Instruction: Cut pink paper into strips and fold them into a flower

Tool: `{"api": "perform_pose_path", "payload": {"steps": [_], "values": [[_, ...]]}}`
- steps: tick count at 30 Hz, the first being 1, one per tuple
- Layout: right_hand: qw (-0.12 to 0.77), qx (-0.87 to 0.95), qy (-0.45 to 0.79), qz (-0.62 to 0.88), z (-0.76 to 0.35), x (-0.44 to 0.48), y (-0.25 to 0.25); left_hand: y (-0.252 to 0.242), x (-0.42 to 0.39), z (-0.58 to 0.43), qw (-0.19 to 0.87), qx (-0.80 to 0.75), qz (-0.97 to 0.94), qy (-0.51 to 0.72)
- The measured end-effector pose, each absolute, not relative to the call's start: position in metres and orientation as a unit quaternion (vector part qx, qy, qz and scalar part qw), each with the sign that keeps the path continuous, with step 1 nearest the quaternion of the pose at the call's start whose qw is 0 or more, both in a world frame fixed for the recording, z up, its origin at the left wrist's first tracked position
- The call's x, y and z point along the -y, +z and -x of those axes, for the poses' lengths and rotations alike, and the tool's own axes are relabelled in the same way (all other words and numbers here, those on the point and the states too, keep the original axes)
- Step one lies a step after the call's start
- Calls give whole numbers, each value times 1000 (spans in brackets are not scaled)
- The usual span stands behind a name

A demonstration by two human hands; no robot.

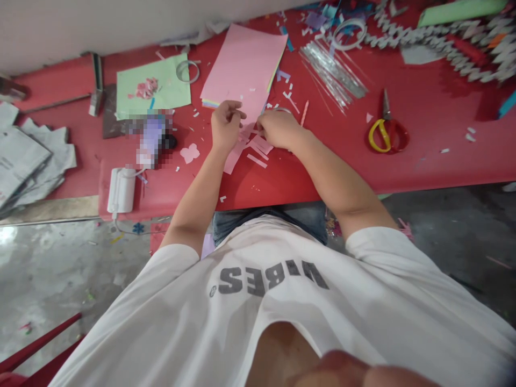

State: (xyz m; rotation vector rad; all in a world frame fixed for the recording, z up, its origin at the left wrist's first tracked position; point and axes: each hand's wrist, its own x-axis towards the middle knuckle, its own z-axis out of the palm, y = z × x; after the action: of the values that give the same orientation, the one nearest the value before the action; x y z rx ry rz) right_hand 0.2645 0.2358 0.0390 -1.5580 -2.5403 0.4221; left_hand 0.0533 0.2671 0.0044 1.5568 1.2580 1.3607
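Observation:
My left hand hovers at the near edge of the stack of coloured paper, whose top sheet is pink. Its fingers are loosely bent and apart, and nothing shows between them. Facing it, my right hand has its fingers bunched together and pointing down by the pink paper strips; what they pinch, if anything, is hidden. A longer pink paper piece lies below my left hand. Left of it rests a pink paper butterfly-like cutout.
Yellow-and-red handled scissors lie to the right. Behind them are silvery strips, a tape roll and a grey zigzag chain. A green sheet, a white power bank and folded newspaper sit left.

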Motion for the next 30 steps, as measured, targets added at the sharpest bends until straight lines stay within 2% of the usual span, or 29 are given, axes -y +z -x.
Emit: {"api": "perform_pose_path", "payload": {"steps": [10,18,24,30], "values": [[139,804,97,569,-252,-222,45,20,-255,-53,362,-498,-596,515],[101,799,79,588,-241,-213,47,15,-258,-52,362,-486,-596,527],[151,790,156,573,-251,-223,45,17,-258,-53,363,-494,-601,513],[234,767,236,550,-262,-224,57,14,-259,-56,396,-438,-636,497]]}}
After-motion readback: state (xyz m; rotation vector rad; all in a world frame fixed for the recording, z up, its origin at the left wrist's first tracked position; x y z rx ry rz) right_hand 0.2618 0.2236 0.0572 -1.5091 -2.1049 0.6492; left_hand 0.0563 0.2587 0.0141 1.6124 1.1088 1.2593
